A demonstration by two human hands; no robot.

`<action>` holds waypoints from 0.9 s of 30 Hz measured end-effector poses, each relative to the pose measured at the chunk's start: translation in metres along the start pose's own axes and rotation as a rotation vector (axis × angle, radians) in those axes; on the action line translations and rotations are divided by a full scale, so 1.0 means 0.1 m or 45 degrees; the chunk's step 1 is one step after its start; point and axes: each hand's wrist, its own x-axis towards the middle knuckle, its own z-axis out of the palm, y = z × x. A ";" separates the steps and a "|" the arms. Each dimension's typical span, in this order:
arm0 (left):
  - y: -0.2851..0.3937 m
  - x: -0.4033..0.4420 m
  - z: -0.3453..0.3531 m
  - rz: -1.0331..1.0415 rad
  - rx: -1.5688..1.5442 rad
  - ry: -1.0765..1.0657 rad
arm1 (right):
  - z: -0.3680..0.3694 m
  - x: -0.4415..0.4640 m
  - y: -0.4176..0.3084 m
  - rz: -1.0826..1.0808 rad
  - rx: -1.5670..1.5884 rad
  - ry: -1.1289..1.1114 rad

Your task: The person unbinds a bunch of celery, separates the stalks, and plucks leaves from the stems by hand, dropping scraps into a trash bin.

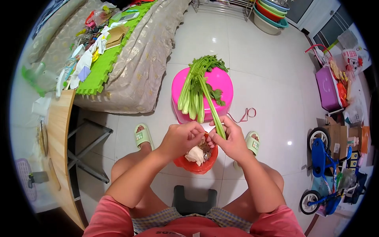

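My right hand point(229, 138) is closed around the lower end of a long green celery stalk point(212, 108), whose leafy top lies on the pink stool point(179, 83). Just left of the stalk's cut end, my left hand point(182, 138) is pinched shut; anything between its fingertips is too small to make out. A bunch of celery point(193, 93) rests on the stool, pale ends toward me and leaves at the far side. Under my hands stands a bin lined with a red bag point(197, 169), holding crumpled pale paper point(195, 155) and other scraps.
A covered bed or couch point(136, 75) with a cluttered green foam mat point(103, 75) is at the left, near a wooden tabletop point(59, 130). A red ribbon point(248, 114) lies on the tiled floor. A blue child's bike point(321, 162) and purple box point(328, 91) stand right.
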 end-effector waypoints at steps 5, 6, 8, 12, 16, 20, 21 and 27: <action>0.04 0.00 0.02 -0.014 0.059 0.063 | 0.02 0.01 0.01 0.000 0.024 -0.038; 0.03 0.00 0.02 -0.010 0.060 0.061 | 0.02 0.02 0.03 -0.003 0.023 -0.035; 0.00 0.00 0.03 -0.018 0.028 0.121 | 0.01 0.02 0.07 -0.031 -0.020 -0.059; 0.01 0.04 -0.12 -0.210 -0.017 0.149 | 0.00 -0.02 -0.02 -0.060 0.105 0.016; -0.03 -0.01 -0.11 -0.099 0.244 -0.322 | 0.03 -0.05 0.02 -0.089 0.181 0.045; -0.13 -0.02 -0.09 0.049 0.246 -0.368 | 0.10 -0.10 0.17 -0.164 0.019 0.046; -0.14 -0.01 -0.10 0.042 0.282 -0.417 | 0.09 -0.09 0.23 -0.144 -0.095 0.055; -0.09 0.14 -0.04 -0.326 -0.522 -0.045 | 0.15 -0.13 0.20 -0.181 -0.473 0.070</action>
